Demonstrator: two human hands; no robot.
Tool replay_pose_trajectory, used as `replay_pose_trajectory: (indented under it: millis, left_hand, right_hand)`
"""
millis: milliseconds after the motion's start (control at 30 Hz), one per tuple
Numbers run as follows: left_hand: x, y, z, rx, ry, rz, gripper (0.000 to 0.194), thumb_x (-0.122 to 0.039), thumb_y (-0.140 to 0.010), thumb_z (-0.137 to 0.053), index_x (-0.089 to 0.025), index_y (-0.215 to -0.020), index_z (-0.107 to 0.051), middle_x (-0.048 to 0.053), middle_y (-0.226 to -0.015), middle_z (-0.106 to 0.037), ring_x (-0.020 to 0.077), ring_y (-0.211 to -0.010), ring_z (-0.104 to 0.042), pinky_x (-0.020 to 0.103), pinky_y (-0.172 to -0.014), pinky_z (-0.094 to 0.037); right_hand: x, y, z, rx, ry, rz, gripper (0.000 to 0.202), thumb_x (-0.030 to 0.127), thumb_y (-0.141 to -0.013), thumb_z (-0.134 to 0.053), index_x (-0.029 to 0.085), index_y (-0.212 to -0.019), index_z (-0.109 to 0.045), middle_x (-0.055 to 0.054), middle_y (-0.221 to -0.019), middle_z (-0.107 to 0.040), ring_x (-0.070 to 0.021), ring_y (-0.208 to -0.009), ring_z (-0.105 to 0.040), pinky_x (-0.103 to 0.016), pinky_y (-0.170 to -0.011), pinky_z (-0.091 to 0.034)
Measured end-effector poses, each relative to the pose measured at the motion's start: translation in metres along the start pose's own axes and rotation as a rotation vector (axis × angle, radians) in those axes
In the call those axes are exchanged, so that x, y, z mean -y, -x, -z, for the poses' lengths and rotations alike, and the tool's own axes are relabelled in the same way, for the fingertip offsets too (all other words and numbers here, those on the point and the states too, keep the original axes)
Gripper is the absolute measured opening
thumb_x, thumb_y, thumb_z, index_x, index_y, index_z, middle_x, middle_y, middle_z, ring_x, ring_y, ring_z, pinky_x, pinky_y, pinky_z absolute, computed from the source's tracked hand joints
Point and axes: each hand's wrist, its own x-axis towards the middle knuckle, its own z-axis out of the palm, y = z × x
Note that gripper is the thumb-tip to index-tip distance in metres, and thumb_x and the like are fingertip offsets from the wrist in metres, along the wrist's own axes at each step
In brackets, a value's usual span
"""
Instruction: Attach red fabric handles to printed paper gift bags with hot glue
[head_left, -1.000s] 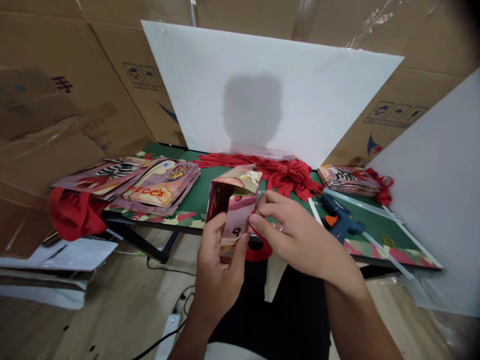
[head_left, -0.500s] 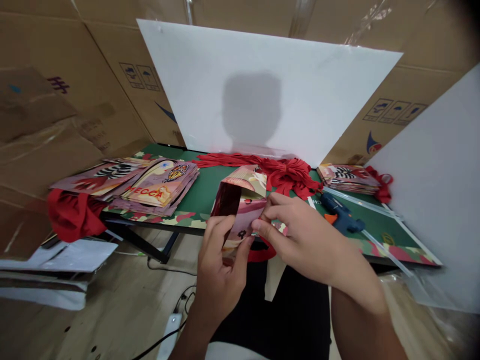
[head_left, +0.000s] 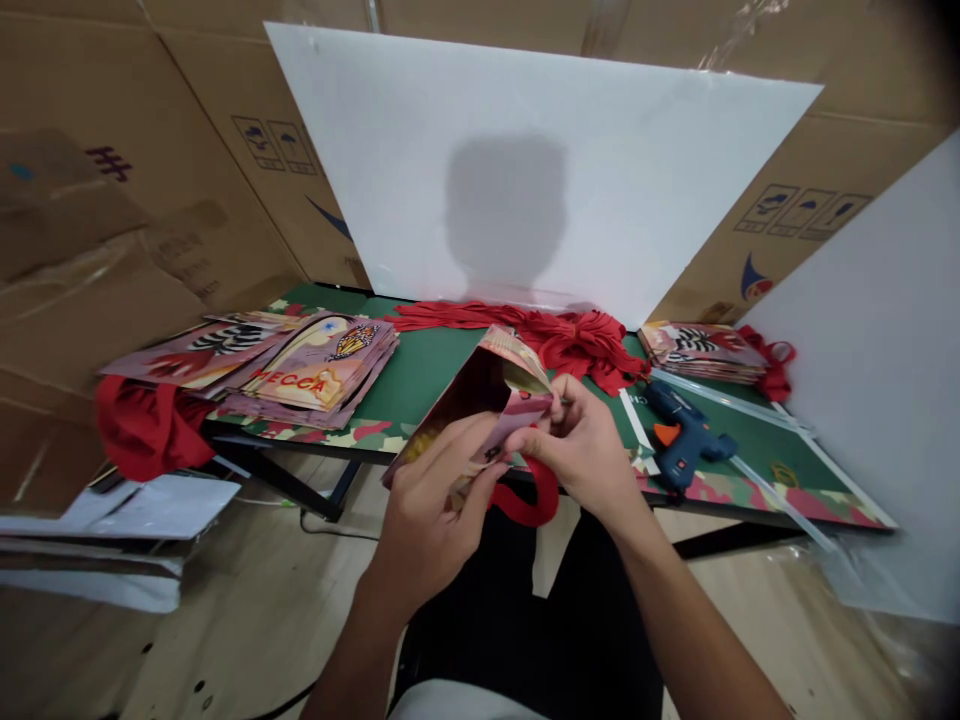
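Both your left hand (head_left: 431,515) and right hand (head_left: 589,450) pinch the paper bag (head_left: 514,418) beside its opening, now tilted to expose more inside.

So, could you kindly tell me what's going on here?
A person is handling a printed paper bag whose mouth stands open. The left hand grips its side, while the right hand pinches its edge. A red ribbon loop hangs below. On the green table lie more printed pieces, red ribbons and a blue glue gun.
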Motion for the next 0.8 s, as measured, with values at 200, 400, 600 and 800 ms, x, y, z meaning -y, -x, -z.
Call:
replay_pose_trajectory:
  millis: [200, 400, 600, 800]
  left_hand:
    - [0.038, -0.015, -0.005, 0.250, -0.182, 0.043, 0.041, -0.016, -0.107, -0.059, -0.024, -0.147, -0.061, 0.003, -0.103, -0.083, 0.0204, -0.087, -0.082, 0.026, -0.074, -0.059]
    - [0.116, -0.054, -0.027, 0.736, -0.610, 0.065, 0.057, -0.006, -0.101, -0.053, -0.027, -0.154, -0.059, 0.010, -0.117, -0.083, 0.0291, -0.105, -0.081, 0.033, -0.081, -0.059]
    - [0.172, -0.061, -0.044, 0.874, -0.499, -0.097, 0.071, 0.004, -0.093, -0.052, -0.026, -0.157, -0.057, 0.008, -0.148, -0.073, 0.0269, -0.128, -0.074, 0.034, -0.099, -0.060]
    - [0.197, -0.056, -0.043, 0.811, -0.510, -0.256, 0.048, -0.009, -0.103, -0.054, -0.014, -0.150, -0.060, 0.015, -0.148, -0.072, 0.0308, -0.128, -0.074, 0.044, -0.107, -0.061]
  right_hand:
    - [-0.045, -0.025, 0.004, -0.012, -0.021, 0.013, 0.064, 0.053, -0.078, -0.096, 0.028, -0.099, -0.041, 0.013, -0.070, -0.052, -0.0111, -0.060, -0.050, -0.022, -0.059, -0.042]
    - [-0.107, -0.062, 0.026, -0.042, 0.631, 0.007, 0.053, 0.043, -0.095, -0.074, 0.023, -0.132, -0.042, -0.010, -0.121, -0.067, -0.0238, -0.087, -0.070, -0.042, -0.081, -0.059]
    - [-0.128, -0.082, 0.022, 0.092, 1.038, 0.301, 0.046, 0.035, -0.106, -0.065, 0.021, -0.147, -0.048, -0.021, -0.155, -0.052, -0.0372, -0.129, -0.068, -0.054, -0.096, -0.065]
    - [-0.127, -0.095, 0.015, 0.208, 1.161, 0.268, 0.059, 0.033, -0.104, -0.074, 0.020, -0.157, -0.050, -0.019, -0.163, -0.051, -0.0376, -0.143, -0.062, -0.055, -0.108, -0.065]
